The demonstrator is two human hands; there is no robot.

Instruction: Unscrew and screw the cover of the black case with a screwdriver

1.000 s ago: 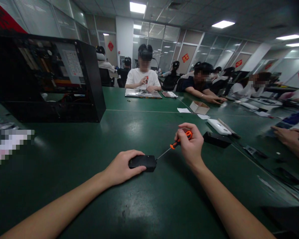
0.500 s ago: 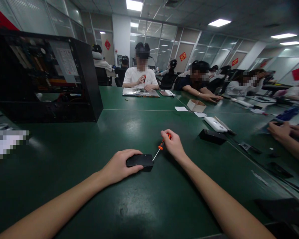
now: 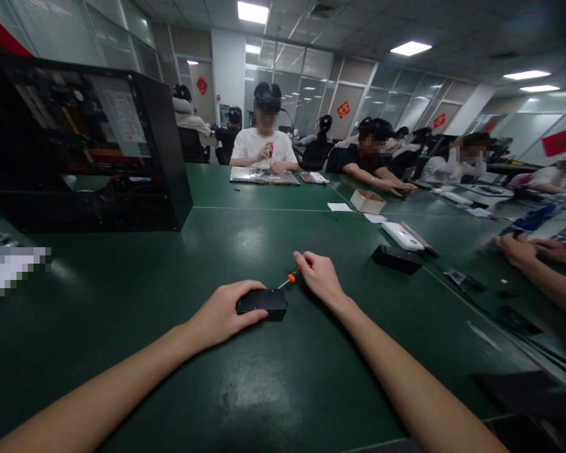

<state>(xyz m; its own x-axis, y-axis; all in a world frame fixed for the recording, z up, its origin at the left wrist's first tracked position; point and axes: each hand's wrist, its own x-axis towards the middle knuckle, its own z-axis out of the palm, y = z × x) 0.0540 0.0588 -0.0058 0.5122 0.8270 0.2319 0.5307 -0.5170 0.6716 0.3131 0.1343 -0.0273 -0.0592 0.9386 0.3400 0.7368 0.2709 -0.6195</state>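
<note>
A small black box-shaped case (image 3: 268, 302) lies on the green table (image 3: 179, 396). My left hand (image 3: 229, 313) is closed around its left end, thumb along the near side and fingers on the far side. My right hand (image 3: 318, 277) is wrapped round the orange-and-black handle of a screwdriver (image 3: 290, 278). The screwdriver slants down to the left, its shaft end at the far right edge of the case's top. Whether the tip touches the case I cannot tell. Most of the handle is hidden by my fingers.
An open black computer case (image 3: 165, 157) stands at the left. To the right are another black box (image 3: 397, 259), a white device (image 3: 402, 236), an open carton (image 3: 368, 201) and cables. A co-worker (image 3: 264, 148) sits opposite; another person's hands (image 3: 519, 250) are at the right.
My right hand has shifted slightly left and down, and the screwdriver leans lower. Its tip has moved from the case's right end to the far edge of its top. The left hand keeps its hold.
</note>
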